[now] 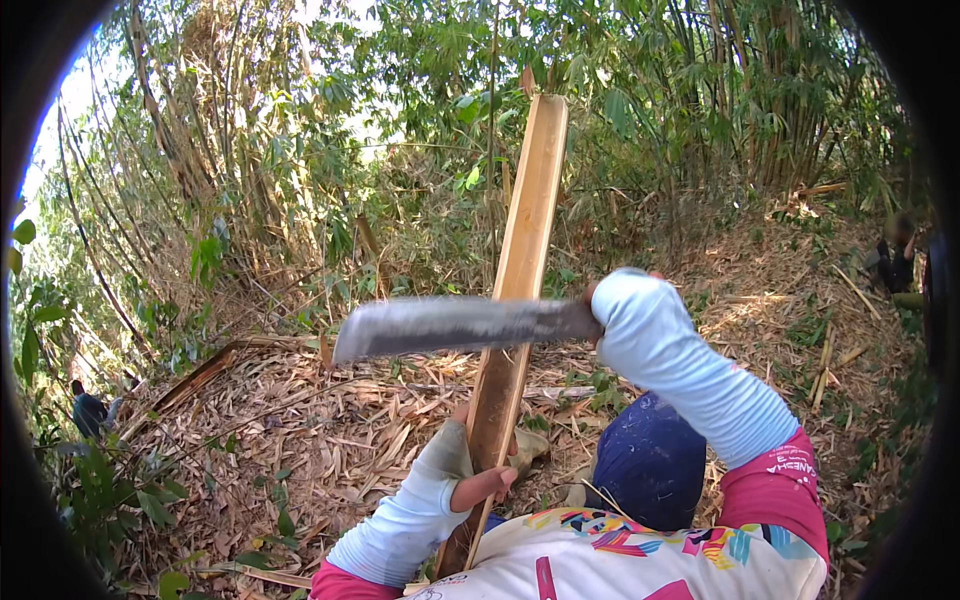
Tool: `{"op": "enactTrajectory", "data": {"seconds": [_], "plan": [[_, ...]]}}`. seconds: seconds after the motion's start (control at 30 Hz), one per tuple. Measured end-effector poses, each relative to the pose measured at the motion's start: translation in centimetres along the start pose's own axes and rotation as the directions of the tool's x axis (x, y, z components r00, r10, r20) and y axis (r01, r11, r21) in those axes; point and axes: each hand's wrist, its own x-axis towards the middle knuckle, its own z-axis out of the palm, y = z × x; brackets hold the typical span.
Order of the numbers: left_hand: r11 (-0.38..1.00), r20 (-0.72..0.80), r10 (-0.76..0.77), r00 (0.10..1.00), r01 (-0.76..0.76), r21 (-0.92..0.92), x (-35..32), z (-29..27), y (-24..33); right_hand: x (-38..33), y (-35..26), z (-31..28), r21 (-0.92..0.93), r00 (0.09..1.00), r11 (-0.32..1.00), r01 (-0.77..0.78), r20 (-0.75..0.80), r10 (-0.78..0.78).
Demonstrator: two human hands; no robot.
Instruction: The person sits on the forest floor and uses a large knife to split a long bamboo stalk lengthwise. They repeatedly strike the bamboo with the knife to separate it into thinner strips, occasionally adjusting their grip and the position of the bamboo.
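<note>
My left hand (455, 465), in a light blue sleeve that covers part of the palm, is wrapped round the lower part of a long split bamboo piece (528, 225). The bamboo stands nearly upright, leaning slightly right, with its hollow inner side towards me. My right hand (632, 300), sleeved the same way, is closed on the handle of a machete (460, 328). Its broad grey blade lies level, pointing left, and crosses in front of the bamboo. The blade is a little blurred. I cannot tell whether it touches the bamboo. Most of the handle is hidden by my hand.
My dark blue knee (650, 460) is raised below the right arm. Dry leaves and bamboo litter (330, 430) cover the ground. Bamboo stems (770, 100) stand behind. One person (895, 255) is at the far right, another (88, 410) at the far left.
</note>
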Motion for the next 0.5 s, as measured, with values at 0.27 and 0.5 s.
{"op": "enactTrajectory", "data": {"seconds": [0.27,0.5], "plan": [[0.999,0.009,-0.009,1.0,0.009,-0.031,-0.6,0.4,0.2,4.3,2.2,-6.4,0.097,0.876,0.942,-0.322,-0.345,0.336],[1.0,0.089,-0.031,0.996,0.031,0.003,-0.3,1.0,1.1,7.9,11.6,-5.3,0.372,0.777,0.844,-0.385,-0.364,0.514]]}}
